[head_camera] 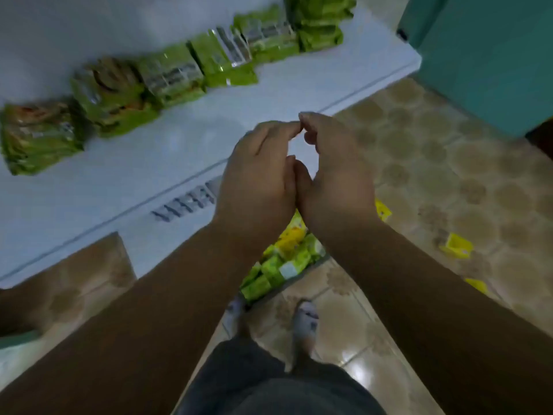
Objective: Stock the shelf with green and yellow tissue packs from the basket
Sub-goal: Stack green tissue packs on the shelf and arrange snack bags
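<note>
Both hands are raised together over the shelf's front edge, holding nothing. The left hand (257, 178) and the right hand (335, 175) touch along the thumbs, and their loosely curled fingertips (294, 125) meet at the top, leaving a small gap between the palms.

Beyond the fingertips, a row of green tissue packs (167, 76) lies along the back of the white shelf (125, 181). Below the wrists, on the floor, a heap of green and yellow packs (281, 259) shows between the forearms (the basket itself is hidden, so I cannot tell its edge). A few loose yellow packs (456, 245) lie on the tiles well to the right of the right hand.

The risk, as I judge it: those stray packs could be stepped on or forgotten, and the uneven, leaning row could slide if new packs are pushed against it.

The printing on the packs and the dark lettering (185, 205) on the shelf front are too blurred to read.
</note>
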Demonstrator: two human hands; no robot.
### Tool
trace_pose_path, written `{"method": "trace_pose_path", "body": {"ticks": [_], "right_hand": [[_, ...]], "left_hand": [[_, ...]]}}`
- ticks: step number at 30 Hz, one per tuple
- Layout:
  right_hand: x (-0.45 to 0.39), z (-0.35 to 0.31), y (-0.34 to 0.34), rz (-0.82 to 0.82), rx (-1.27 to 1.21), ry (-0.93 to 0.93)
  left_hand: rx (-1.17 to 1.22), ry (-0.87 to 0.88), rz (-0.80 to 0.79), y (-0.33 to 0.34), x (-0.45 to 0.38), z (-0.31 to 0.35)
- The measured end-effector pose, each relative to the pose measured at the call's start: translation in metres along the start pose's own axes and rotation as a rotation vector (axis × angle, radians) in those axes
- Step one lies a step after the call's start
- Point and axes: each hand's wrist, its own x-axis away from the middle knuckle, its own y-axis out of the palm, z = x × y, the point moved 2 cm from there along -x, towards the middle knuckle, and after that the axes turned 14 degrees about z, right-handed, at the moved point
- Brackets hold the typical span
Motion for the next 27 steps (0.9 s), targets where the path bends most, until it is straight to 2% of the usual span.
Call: {"method": "trace_pose_path", "body": {"ticks": [3, 8, 14, 20, 27], "right_hand": [[0.045, 0.075, 0.027, -0.081, 0.072, 0.161], [0.140, 0.196, 0.097, -0.157, 0.196, 0.460], [0.214, 0.298, 0.178, -0.225, 0.236, 0.627], [0.247, 0.384, 0.240, -0.347, 0.320, 0.654], [0.281, 0.438, 0.259, -0.552, 0.540, 0.616]], "left_hand": [[-0.006, -0.080, -0.183, 0.070, 0.048, -0.040], [-0.025, -0.119, -0.471, 0.177, 0.139, -0.127], [-0.019, -0.268, -0.598, 0.262, 0.221, -0.222], [-0.068, -0.408, -0.661, 0.335, 0.269, -0.297], [-0.138, -0.562, -0.770, 0.393, 0.319, -0.341]]}}
